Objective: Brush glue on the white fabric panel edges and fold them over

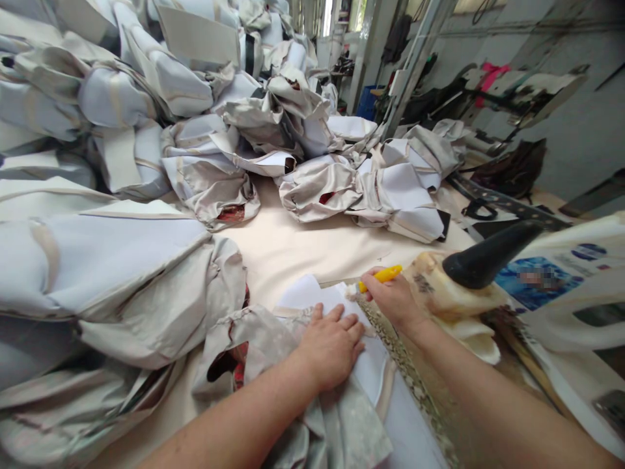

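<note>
Brush with a yellow handle (pixel 385 275) sits in the grasp of the right hand (pixel 394 299), its pale tip at the far end of a white piece (pixel 372 368); whether the tip touches is hard to tell. The left hand (pixel 332 348) holds nothing and presses flat on that piece, fingers spread, beside grey fabric (pixel 349 426) gathered under the wrist. The piece lies along the speckled right edge (pixel 415 384) of the cream-covered surface (pixel 293 241). Just beyond that edge stand a stained container (pixel 437 290) with a black cone (pixel 488 257) and a white jug (pixel 541 312) with a blue label. Toward the surface's far edge and left side, white and grey pieces (pixel 185 75) heap up
</note>
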A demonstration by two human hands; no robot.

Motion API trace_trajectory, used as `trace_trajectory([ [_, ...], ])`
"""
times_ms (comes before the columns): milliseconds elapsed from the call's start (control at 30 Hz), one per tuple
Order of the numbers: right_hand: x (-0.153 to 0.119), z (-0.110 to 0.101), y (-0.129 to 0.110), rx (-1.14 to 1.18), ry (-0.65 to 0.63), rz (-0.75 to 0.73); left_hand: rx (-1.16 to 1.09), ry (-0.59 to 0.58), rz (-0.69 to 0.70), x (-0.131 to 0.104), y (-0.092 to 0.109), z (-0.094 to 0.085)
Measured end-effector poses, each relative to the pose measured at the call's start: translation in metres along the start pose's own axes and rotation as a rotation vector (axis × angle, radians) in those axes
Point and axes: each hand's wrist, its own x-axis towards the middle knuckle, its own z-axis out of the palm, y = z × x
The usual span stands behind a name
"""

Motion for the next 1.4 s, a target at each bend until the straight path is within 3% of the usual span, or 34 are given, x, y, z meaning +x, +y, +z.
trace_trajectory([
  [200, 0.008, 0.013, -0.005, 0.005, -0.061, 0.033, 0.062, 0.011, 0.017, -0.002, 0.000, 0.001],
  [467, -0.023, -0.024, 0.009, -0.086, -0.194, -0.049, 0.151, 0.061, 0.013, -0.007, 0.004, 0.002],
  [633, -0.019, -0.015, 0.007, 0.047, -0.081, -0.083, 0.196, 0.078, 0.018, -0.007, 0.005, 0.005],
  [733, -0.024, -0.010, 0.017, 0.077, -0.143, -0.051, 0.215, 0.095, 0.015, -0.006, 0.005, 0.005],
  [967, -0.047, -0.037, 0.020, 0.045, -0.187, 0.064, 0.220, 0.098, 0.029, -0.008, 0.005, 0.005],
  [1200, -0.038, -0.022, 0.019, 0.064, -0.093, -0.019, 0.243, 0.117, 0.031, -0.007, 0.006, 0.007],
  [1400, -0.063, -0.037, 0.019, 0.065, -0.156, 0.127, 0.249, 0.130, 0.037, -0.008, 0.006, 0.008],
])
